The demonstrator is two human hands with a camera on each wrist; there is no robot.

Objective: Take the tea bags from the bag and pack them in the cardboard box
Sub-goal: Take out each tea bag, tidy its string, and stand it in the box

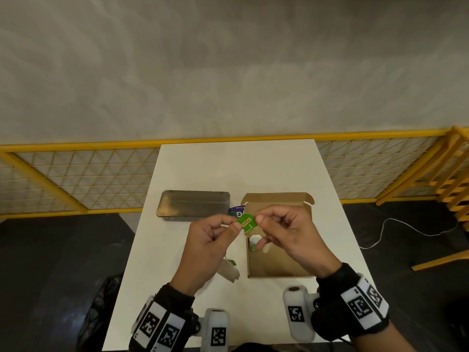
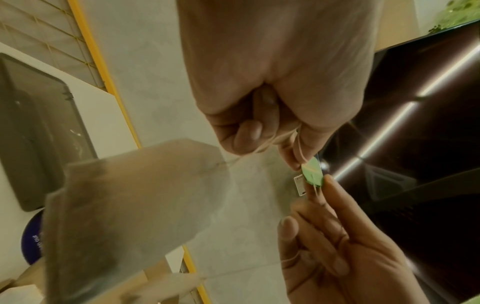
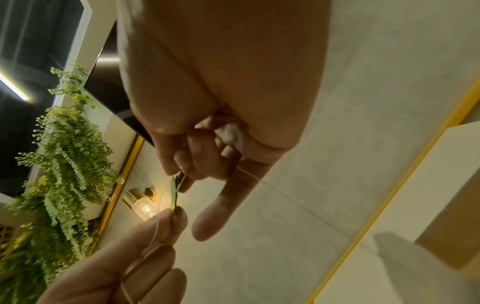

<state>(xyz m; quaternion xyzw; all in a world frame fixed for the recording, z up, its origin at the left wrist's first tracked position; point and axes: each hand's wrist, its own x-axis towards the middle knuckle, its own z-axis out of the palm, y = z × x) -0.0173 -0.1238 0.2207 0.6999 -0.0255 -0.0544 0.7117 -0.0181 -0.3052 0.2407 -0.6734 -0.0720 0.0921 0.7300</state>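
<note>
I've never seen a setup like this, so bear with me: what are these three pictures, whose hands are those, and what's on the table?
There is no machine here, just a person's two bare hands filmed by three worn cameras. The wide picture comes from a head camera looking down. The other two come from cameras strapped to each wrist, looking along the fingers. On the white table lie a metal tin and an open cardboard box. The left hand and right hand both pinch one green tag above the box. The left wrist view shows a tea bag dangling on a string below the left hand.
</note>
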